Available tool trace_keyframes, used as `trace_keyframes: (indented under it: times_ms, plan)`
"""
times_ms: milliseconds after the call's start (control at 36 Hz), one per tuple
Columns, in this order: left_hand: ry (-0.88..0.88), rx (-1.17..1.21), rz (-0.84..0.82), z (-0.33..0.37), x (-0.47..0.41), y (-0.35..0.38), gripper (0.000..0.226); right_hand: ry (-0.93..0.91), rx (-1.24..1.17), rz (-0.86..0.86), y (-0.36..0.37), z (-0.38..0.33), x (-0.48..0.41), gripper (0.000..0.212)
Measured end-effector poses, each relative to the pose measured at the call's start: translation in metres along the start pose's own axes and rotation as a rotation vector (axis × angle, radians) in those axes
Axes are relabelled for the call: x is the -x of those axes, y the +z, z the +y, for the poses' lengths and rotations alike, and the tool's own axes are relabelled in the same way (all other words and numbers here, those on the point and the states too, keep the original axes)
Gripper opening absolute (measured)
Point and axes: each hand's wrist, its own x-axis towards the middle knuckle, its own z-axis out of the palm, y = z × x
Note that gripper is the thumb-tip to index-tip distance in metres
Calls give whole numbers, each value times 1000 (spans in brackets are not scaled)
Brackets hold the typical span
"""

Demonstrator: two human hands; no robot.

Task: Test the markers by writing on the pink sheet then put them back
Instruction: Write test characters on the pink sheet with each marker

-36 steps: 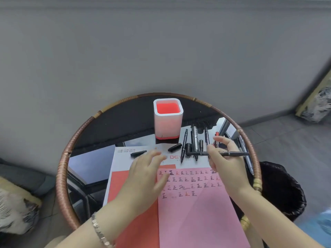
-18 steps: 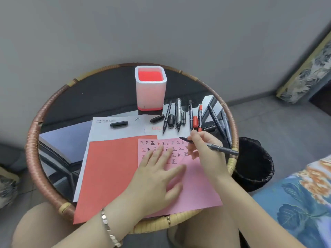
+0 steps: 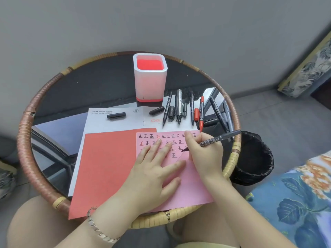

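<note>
right hand (image 3: 206,154) grips marker (image 3: 217,139) | tip on pink sheet (image 3: 193,185) — left hand (image 3: 152,174) flat

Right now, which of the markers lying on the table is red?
The red marker, with a loose red cap beside it; the other markers there are black or grey.

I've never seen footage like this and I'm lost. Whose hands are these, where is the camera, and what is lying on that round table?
There is no machine here. A person wears one wide-angle camera on the head, and it looks down at their own hands. The left hand lies flat on the pink sheet, fingers spread. The right hand holds a black marker, its tip at the sheet among rows of written test characters. On the round table there are also a red sheet, white paper, a white pen holder, a row of markers and loose caps.
</note>
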Motion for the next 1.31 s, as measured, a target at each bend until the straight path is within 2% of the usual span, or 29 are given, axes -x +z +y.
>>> trace_keyframes:
  times_ms: [278, 528, 861, 1056, 1194, 1306]
  plan:
    - [10, 15, 22, 0, 1, 1, 44, -69, 109, 15, 4, 8, 0, 36]
    - [8, 15, 32, 0, 1, 1, 45, -90, 121, -17, 4, 10, 0, 44]
    - [2, 17, 20, 0, 1, 1, 45, -95, 150, -15, 4, 9, 1, 45]
    - [-10, 25, 8, 1, 1, 0, 46, -101, 178, 20, 5, 6, 2, 32]
    - [-12, 18, 3, 1, 0, 0, 43, -64, 129, 13, 3, 7, 0, 33]
    - [-10, 20, 5, 1, 0, -1, 44, -77, 136, 0, 3, 10, 0, 42]
